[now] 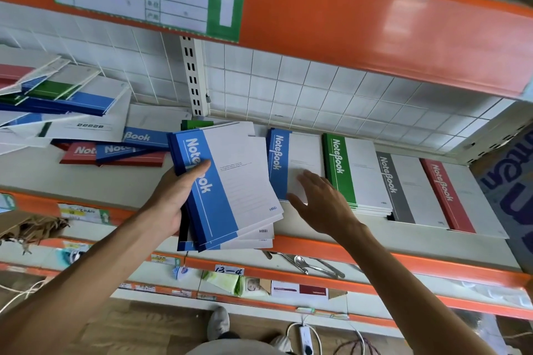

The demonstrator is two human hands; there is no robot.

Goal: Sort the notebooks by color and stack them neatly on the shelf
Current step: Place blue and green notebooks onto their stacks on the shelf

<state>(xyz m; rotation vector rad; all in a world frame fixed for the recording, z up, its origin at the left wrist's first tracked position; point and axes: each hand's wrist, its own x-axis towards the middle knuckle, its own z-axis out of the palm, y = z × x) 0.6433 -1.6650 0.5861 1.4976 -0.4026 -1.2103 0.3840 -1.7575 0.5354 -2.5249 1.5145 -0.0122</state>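
Both forearms reach up from the camera; left hand (173,199) grips a fanned handful of blue notebooks (230,181) at the spine edge, thumb on top; right hand (323,204), fingers straight and loosely spread, holds nothing, hovering over the blue stack (291,158) on the shelf (375,248); thin, light, bendy, glossy covers probably slide apart, so squaring edges and pinching near the spines seems wise.
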